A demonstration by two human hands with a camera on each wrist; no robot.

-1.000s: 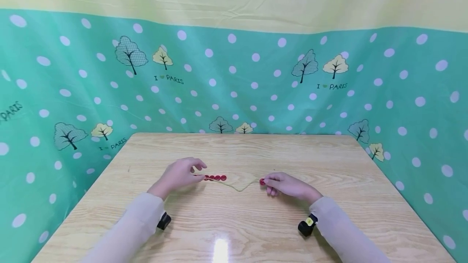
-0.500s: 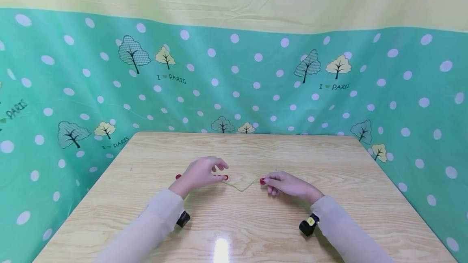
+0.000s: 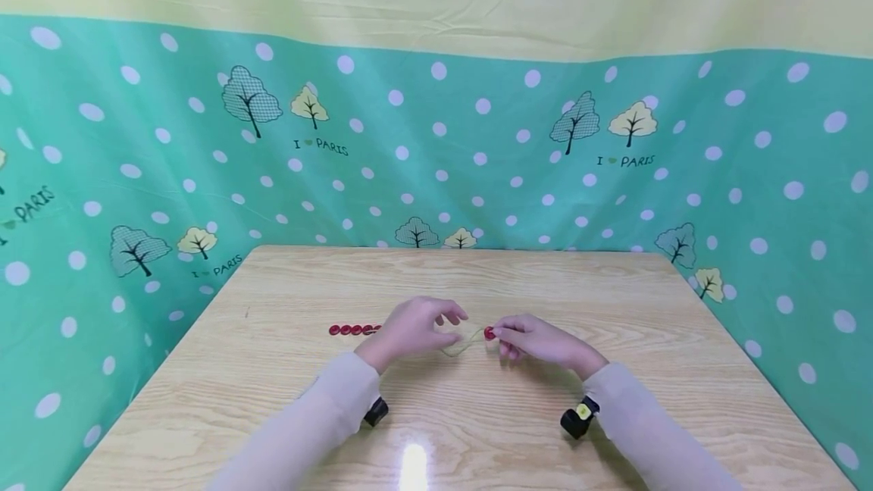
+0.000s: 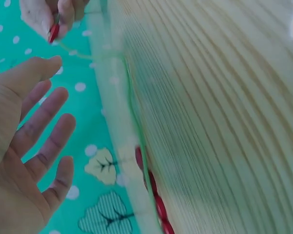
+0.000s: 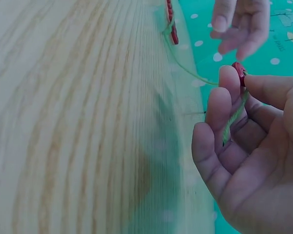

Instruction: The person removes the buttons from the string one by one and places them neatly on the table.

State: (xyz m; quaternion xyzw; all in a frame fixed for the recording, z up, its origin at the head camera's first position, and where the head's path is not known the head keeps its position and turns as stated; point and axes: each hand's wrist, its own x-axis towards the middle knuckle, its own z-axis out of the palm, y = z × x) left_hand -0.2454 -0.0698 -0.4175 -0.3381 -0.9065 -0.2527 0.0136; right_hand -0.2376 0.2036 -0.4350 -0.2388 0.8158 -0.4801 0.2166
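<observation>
My right hand (image 3: pixel 539 341) pinches a round red button (image 5: pixel 239 72) between thumb and index finger. A green string (image 5: pixel 188 70) runs to that button, and its short end (image 5: pixel 229 124) hangs down over my palm. The left hand (image 3: pixel 417 328) hovers just left of the right one, fingers spread and slightly bent, nothing in its grasp. The left wrist view shows its thumb (image 4: pixel 36 70) apart from the button. Further left on the table, several red buttons (image 3: pixel 345 330) lie in a row, with the string passing along them; my left hand hides the row's right end in the head view.
The wooden table (image 3: pixel 436 279) stretches around both hands. Behind it hangs a green and yellow curtain (image 3: pixel 409 120) with dots and trees. A black camera (image 3: pixel 578 419) is strapped at the right wrist, another camera (image 3: pixel 376 411) at the left.
My left hand has moved right, from the row of buttons to near the right hand, uncovering the row's left part. The right hand stays almost still, pinching the button.
</observation>
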